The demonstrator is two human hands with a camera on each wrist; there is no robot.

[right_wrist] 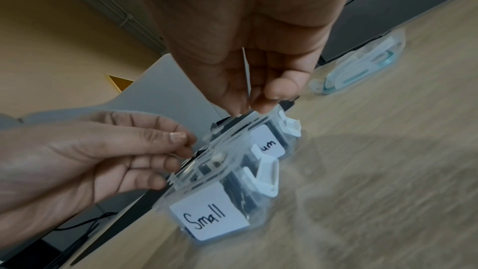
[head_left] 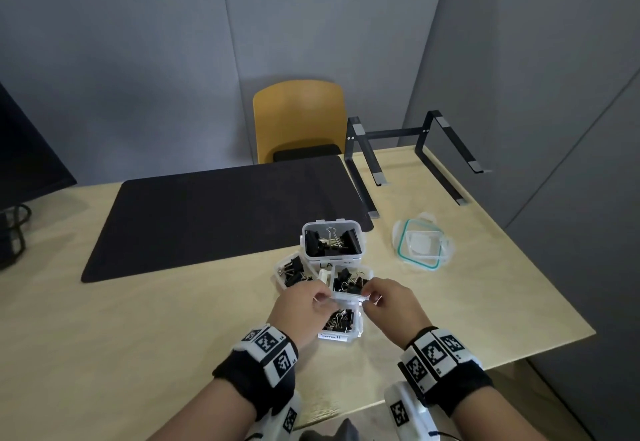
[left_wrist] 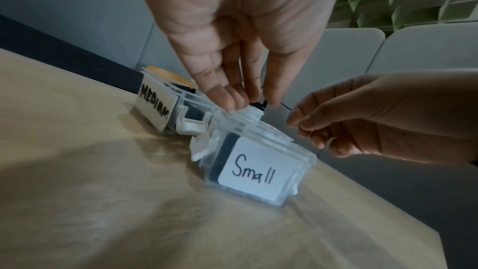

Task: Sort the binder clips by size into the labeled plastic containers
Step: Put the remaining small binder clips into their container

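Note:
Near the table's front edge stands the clear container labeled "Small", with small black binder clips inside. Its clear lid sits over its top. My left hand pinches the lid's left edge. My right hand pinches its right edge. Just behind stand two open containers with medium clips, one marked "MEDIUM". The large container holds big clips.
A black desk mat covers the table's middle. Right of the containers lies a clear lid with a teal seal. A black laptop stand sits at the back right, a yellow chair beyond, and a monitor at far left.

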